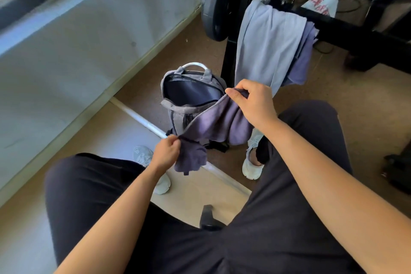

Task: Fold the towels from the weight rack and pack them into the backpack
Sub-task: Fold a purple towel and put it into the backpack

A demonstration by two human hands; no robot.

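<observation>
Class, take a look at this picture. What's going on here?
A seated person holds a dark purple towel stretched between both hands: the left hand pinches its lower end, the right hand grips its upper edge. An open grey backpack stands on the floor just beyond. A light blue towel and a lilac towel hang over the black weight rack, not yet folded.

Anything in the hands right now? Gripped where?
Both hold one dark purple towel, stretched along its top edge: the right hand pinches the upper end, the left hand grips the lower end, in front of the open backpack.
</observation>
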